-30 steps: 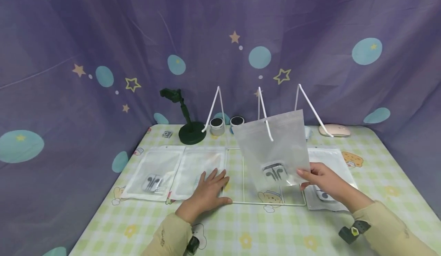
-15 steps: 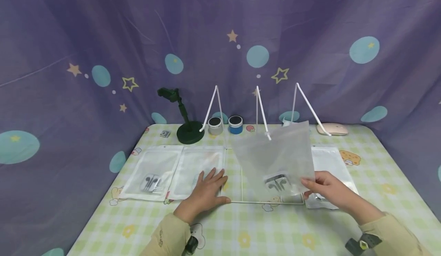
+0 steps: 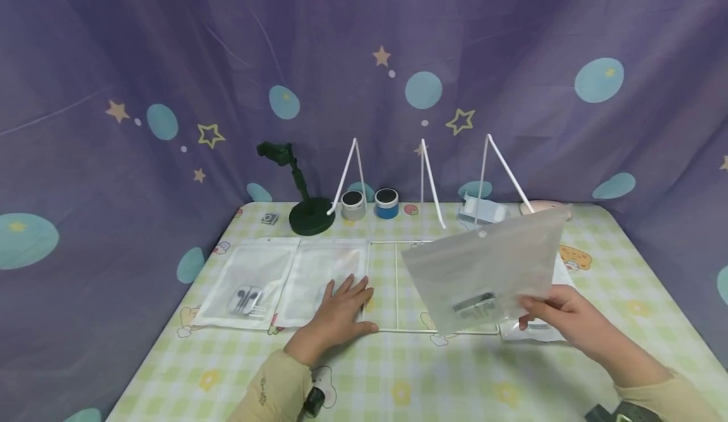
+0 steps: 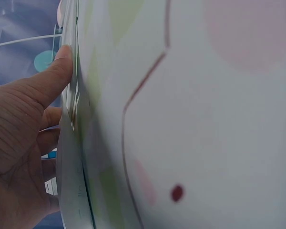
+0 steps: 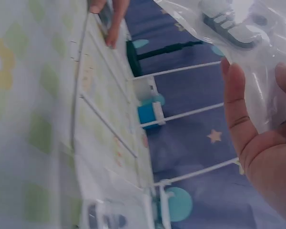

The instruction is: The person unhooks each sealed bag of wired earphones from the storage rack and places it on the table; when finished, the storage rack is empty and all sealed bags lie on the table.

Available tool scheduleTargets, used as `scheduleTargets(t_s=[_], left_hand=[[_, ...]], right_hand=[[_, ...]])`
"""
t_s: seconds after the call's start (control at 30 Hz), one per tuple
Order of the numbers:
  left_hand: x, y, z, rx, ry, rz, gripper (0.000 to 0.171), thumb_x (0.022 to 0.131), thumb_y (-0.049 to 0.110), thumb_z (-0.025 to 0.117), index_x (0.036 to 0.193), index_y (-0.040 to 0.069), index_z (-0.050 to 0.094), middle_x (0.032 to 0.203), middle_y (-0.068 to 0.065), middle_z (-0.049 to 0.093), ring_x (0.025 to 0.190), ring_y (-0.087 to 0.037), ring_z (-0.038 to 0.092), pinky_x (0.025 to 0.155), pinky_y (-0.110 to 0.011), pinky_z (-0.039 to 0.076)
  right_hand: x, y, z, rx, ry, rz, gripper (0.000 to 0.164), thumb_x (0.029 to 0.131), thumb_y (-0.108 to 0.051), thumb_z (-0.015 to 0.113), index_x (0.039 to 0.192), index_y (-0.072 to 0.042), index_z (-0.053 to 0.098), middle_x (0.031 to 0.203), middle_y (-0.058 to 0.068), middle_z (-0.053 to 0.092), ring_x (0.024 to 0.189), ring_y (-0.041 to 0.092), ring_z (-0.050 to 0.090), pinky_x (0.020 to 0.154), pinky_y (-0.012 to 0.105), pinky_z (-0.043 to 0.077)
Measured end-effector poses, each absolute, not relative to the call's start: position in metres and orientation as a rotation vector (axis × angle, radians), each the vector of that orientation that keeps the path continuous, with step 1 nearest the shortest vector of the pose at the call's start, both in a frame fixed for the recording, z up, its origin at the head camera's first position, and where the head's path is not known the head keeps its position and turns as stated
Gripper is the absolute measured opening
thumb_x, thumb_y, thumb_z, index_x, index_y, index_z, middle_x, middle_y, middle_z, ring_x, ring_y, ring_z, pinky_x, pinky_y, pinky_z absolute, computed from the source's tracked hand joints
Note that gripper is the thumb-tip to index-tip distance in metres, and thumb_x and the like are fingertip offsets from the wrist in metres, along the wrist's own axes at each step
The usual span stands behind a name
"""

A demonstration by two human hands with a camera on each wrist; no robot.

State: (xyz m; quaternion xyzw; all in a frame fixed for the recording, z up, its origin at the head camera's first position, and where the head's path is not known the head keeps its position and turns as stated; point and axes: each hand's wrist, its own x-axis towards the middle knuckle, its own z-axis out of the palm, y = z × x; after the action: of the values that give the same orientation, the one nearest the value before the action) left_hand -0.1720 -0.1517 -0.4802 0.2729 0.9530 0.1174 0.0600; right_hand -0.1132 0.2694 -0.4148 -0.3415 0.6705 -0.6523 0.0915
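My right hand [image 3: 563, 318] pinches the lower right corner of a translucent zip bag [image 3: 483, 258], held tilted above the wire rack's base. Earphones in a clear case [image 3: 478, 306] show near the bag's bottom. In the right wrist view, thumb and fingers bunch the bag's plastic [image 5: 264, 95]. The bag's top edge, with its hang hole, overlaps the end of the rack's right hook [image 3: 509, 172]. My left hand [image 3: 338, 314] lies with fingers spread over a flat zip bag [image 3: 327, 267] and the left side of the white wire rack [image 3: 396, 283].
Another bag with earphones [image 3: 250, 283] lies at the far left, and one more [image 3: 563, 277] is partly hidden at right. Behind stand a green phone stand [image 3: 311, 217], two small round speakers, a light blue box [image 3: 483, 210] and a mouse. The left [image 3: 344, 179] and middle hooks [image 3: 433, 185] jut up.
My right hand has moved right with the bag. Its top edge has come away from the middle hook and tilted toward the right hook. My left hand keeps its place.
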Motion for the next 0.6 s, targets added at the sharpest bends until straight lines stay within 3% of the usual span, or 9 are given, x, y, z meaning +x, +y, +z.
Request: scheduleTargets(t_s=[0.43, 0.6], left_hand=[[-0.171, -0.150, -0.478, 0.832, 2.884, 0.385, 0.076, 0.085, 0.054, 0.069, 0.143, 0.008, 0.050, 0.155, -0.011, 0.035, 0.144, -0.039, 0.024, 0.109, -0.067, 0.012], [-0.171, -0.152, -0.479, 0.832, 2.886, 0.408, 0.077, 0.084, 0.054, 0.069, 0.143, 0.008, 0.050, 0.155, -0.011, 0.035, 0.144, -0.038, 0.023, 0.109, -0.067, 0.010]], right_hand=[[-0.102, 0.330, -0.388, -1.017, 1.991, -2.314, 0.041, 0.100, 0.017, 0.025, 0.128, 0.013, 0.054, 0.125, 0.006, 0.063, 0.104, 0.017, 0.065, 0.074, 0.031, 0.056], [-0.108, 0.361, -0.387, -1.076, 1.748, -2.573, 0.041, 0.099, 0.018, 0.020, 0.119, 0.016, 0.056, 0.113, 0.013, 0.064, 0.100, 0.023, 0.066, 0.076, 0.033, 0.056]])
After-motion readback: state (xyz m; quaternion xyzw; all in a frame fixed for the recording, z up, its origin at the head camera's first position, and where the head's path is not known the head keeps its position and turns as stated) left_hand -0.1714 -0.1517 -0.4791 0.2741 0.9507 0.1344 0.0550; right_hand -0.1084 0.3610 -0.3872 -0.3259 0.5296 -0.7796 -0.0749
